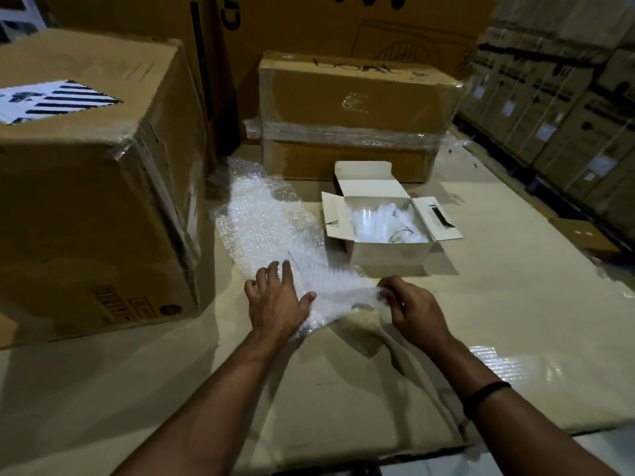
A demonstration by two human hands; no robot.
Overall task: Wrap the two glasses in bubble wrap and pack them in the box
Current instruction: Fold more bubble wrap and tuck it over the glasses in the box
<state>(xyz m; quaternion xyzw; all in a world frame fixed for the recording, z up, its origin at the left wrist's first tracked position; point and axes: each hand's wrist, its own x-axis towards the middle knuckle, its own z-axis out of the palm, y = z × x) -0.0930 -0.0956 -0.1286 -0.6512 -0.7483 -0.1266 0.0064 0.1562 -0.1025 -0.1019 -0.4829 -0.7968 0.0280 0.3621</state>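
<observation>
Right, both hands are on the bubble wrap (268, 225), which lies stretched over the cardboard sheet (498, 304) from the middle of the view up towards 11 o'clock. The left hand (278, 298) lies flat on the near end of the wrap, fingers spread and straight, pressing it down and gripping nothing. Over at its 3 o'clock, the right hand (414, 305) has fingers and thumb curled in, pinching the near edge of the wrap, which bunches up between the two hands. Whether anything sits inside that fold, I cannot tell. A dark wristband (488, 389) circles the right forearm.

Now the box (388, 254): small, white, flaps open, it stands just beside the wrap at 1 o'clock from the hands. Inside it a clear glass (399, 236) lies among pale packing; a second clear shape at its 10 o'clock is too blurred to name.

Round the edges, a large carton (96, 201) fills 9 o'clock, and stretch-wrapped cartons (357, 108) stand stacked at 12 o'clock behind the box.
</observation>
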